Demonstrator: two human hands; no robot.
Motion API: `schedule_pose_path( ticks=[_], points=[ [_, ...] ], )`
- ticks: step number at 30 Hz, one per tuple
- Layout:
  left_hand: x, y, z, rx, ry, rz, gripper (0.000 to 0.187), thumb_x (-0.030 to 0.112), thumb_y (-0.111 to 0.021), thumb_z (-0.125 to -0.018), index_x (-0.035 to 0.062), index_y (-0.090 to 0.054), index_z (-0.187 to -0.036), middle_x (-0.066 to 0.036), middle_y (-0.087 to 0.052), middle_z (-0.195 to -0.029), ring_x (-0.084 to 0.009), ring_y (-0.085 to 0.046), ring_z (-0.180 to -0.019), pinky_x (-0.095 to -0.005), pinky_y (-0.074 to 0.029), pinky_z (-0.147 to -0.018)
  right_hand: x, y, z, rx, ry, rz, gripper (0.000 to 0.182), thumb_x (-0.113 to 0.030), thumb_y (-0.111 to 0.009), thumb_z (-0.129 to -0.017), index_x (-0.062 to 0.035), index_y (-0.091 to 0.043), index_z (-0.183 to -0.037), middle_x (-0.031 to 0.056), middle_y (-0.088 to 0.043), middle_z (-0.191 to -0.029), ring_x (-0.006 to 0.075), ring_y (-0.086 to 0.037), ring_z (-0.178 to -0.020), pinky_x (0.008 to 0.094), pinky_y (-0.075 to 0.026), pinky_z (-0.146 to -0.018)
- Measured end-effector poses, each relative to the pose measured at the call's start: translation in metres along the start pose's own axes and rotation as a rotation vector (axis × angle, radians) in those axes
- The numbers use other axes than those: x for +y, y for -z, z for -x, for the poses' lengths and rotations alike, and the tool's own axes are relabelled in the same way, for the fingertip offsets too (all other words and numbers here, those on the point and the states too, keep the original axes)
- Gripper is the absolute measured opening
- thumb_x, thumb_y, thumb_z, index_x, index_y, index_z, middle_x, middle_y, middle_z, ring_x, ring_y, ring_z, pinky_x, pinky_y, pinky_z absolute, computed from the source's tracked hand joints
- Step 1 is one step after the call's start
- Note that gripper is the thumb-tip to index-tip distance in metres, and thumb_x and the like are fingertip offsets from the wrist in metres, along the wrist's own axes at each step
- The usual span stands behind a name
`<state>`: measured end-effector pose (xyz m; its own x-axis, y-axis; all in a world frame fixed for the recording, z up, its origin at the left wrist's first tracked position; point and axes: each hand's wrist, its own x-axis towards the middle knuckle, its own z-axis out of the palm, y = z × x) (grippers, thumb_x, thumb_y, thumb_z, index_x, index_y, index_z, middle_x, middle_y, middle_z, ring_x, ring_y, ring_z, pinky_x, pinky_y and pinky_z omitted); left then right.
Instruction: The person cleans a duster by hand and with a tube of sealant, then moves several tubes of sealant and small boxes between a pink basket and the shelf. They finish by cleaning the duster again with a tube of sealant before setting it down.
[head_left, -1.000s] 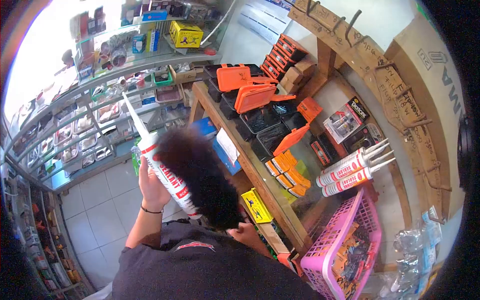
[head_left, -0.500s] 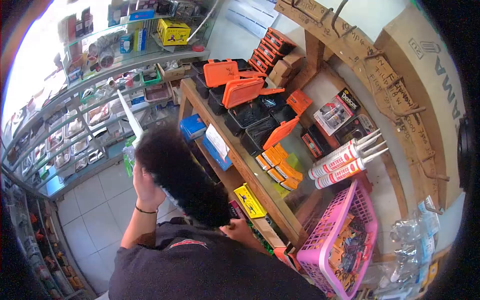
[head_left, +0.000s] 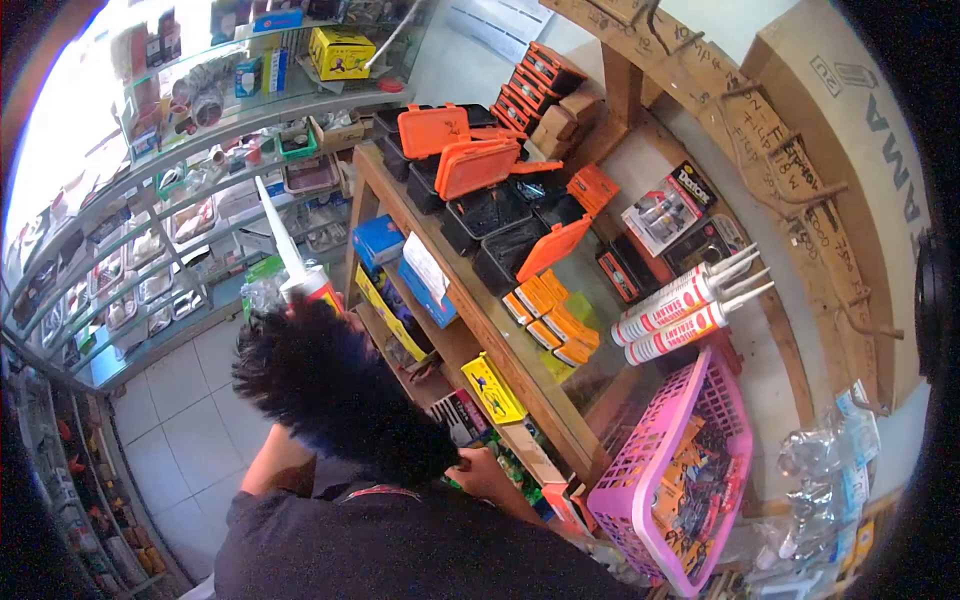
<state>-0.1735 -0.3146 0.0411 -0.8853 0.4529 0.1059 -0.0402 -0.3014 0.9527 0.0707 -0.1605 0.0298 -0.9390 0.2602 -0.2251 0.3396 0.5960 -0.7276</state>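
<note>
Right hand [head_left: 487, 468] gripping black fluffy duster [head_left: 335, 395] handle. Left hand hidden behind duster; grip indeterminate. White red-banded sealant cartridge [head_left: 300, 270] protruding above.

Your left hand hidden behind the black duster [head_left: 340, 395], sealant tube [head_left: 300, 270] body mostly covered, your right hand [head_left: 480, 470] half hidden

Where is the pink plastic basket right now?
In the head view, the pink plastic basket sits at lower right, tilted against the wooden shelf unit, just below three white sealant tubes.

wooden shelf [head_left: 520, 345] | orange-lidded cases [head_left: 470, 165] | sealant tubes [head_left: 680, 310]
</note>
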Motion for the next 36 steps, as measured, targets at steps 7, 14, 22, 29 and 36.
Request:
schedule_pose_path(
  ticks=[7,14,22,29,36],
  points=[
    [0.048,-0.029,0.004,-0.282,0.12,1.087,0.057,0.05,-0.032,-0.083,0.0054,-0.04,-0.117,-0.01,-0.052,-0.105,-0.0235,-0.051,-0.097,-0.0379,-0.042,-0.081,0.005,-0.008,0.031,0.213,-0.167,0.067,0.034,-0.025,-0.067,-0.065,0.0038,-0.05,-0.06,0.0095,-0.047,-0.05,0.0103,-0.046,-0.052,0.0296,-0.038,-0.048],
    [0.077,-0.056,-0.019,-0.205,0.319,1.109,0.052,0.044,-0.031,-0.086,0.0039,-0.038,-0.118,-0.011,-0.048,-0.11,-0.0237,-0.048,-0.099,-0.034,-0.038,-0.085,-0.01,0.005,0.04,0.197,-0.241,0.034,0.039,-0.029,-0.069,-0.064,0.0032,-0.049,-0.055,0.0102,-0.048,-0.052,0.0159,-0.047,-0.05,0.0321,-0.039,-0.05],
    [-0.032,-0.02,-0.037,-0.165,-0.054,0.893,0.053,0.042,-0.028,-0.087,0.0059,-0.03,-0.126,-0.012,-0.038,-0.124,-0.0287,-0.039,-0.112,-0.0406,-0.029,-0.095,0.005,-0.002,0.022,0.11,-0.286,0.008,0.038,-0.031,-0.067,-0.066,0.0022,-0.051,-0.057,0.0117,-0.049,-0.052,0.0176,-0.048,-0.05,0.0338,-0.039,-0.05],
    [-0.002,0.021,-0.045,-0.555,-0.027,0.334,0.047,0.036,-0.031,-0.086,0.0037,-0.038,-0.12,-0.01,-0.048,-0.115,-0.0235,-0.05,-0.099,-0.0399,-0.04,-0.085,-0.011,0.004,-0.001,-0.065,-0.326,0.135,0.038,-0.033,-0.065,-0.068,0.0023,-0.052,-0.062,0.0106,-0.05,-0.053,0.0173,-0.047,-0.05,0.033,-0.038,-0.049],
    [0.005,-0.006,-0.015,-0.083,0.298,1.244,0.053,0.043,-0.032,-0.085,0.0072,-0.035,-0.124,-0.013,-0.043,-0.12,-0.0267,-0.043,-0.108,-0.0399,-0.034,-0.091,-0.005,-0.003,-0.006,0.039,-0.351,0.101,0.039,-0.035,-0.066,-0.067,0.0012,-0.05,-0.064,0.0105,-0.046,-0.052,0.0188,-0.042,-0.046,0.0339,-0.035,-0.045]
  ],
)
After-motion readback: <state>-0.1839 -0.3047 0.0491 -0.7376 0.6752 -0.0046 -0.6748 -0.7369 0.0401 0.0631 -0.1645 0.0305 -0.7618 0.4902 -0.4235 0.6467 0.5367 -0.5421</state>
